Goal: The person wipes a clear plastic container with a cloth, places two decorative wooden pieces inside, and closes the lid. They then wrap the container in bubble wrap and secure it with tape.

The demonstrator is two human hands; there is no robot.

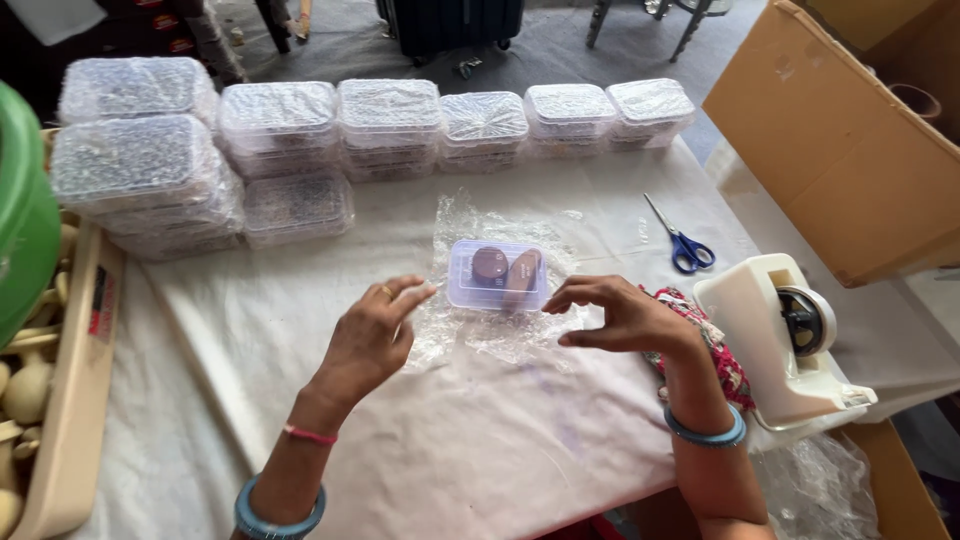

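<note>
The small clear plastic box (pixel 497 274) lies on a sheet of bubble wrap (pixel 480 335) near the middle of the worktop (pixel 480 450), which is covered with a white cloth. Inside the box there are two brown pieces, one round and one longer. The lid is on.

The left hand (pixel 372 338) is just beside the left edge of the box, with its fingers stretched toward it and resting on the wrap; it is open and grips nothing. The right hand (pixel 620 315) is at the right side of the box, fingers curved and spread. Its fingertips are at the box corner or the wrap there, and I cannot tell if they pinch the wrap. Both wrists carry blue bangles.

Behind the box, along the far edge, stands a row of wrapped boxes (pixel 390 125), stacked and already covered in bubble wrap. Blue scissors (pixel 684 243) lie to the right, well apart from the box. A white tape dispenser (pixel 785 335) stands near the right hand, and a cardboard carton (pixel 840 150) is behind it. At the left is a beige tray (pixel 75 400) with wooden pieces.
</note>
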